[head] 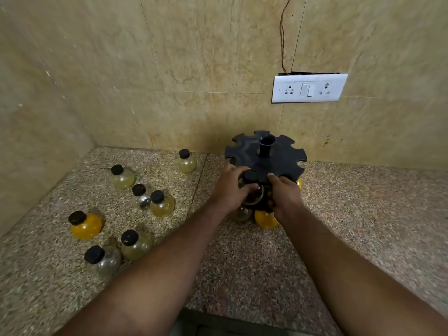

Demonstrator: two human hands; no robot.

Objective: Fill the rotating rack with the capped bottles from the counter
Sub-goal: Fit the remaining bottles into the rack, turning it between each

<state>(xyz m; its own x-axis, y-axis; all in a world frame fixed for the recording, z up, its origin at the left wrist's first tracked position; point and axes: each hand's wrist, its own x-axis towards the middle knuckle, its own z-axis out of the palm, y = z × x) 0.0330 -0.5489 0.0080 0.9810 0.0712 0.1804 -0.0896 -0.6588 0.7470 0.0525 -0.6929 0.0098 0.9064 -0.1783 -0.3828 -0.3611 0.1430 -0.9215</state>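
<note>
A black rotating rack [278,156] with notched slots and a centre tube stands near the back wall. My left hand [230,187] grips a clear black-capped bottle [251,177] at the rack's near edge. My right hand [284,192] holds the rack's rim beside it. Under the rack hang an orange bottle [265,219] and a clear one [241,213]; a yellow one [300,183] peeks out at the right. Several capped bottles stand on the counter to the left, among them an orange one [86,225] and a pale yellow one [186,161].
The speckled granite counter [242,263] ends at a front edge near the bottom of the view. Beige tiled walls close the back and left. A white socket panel [309,88] with a loose wire sits on the back wall above the rack.
</note>
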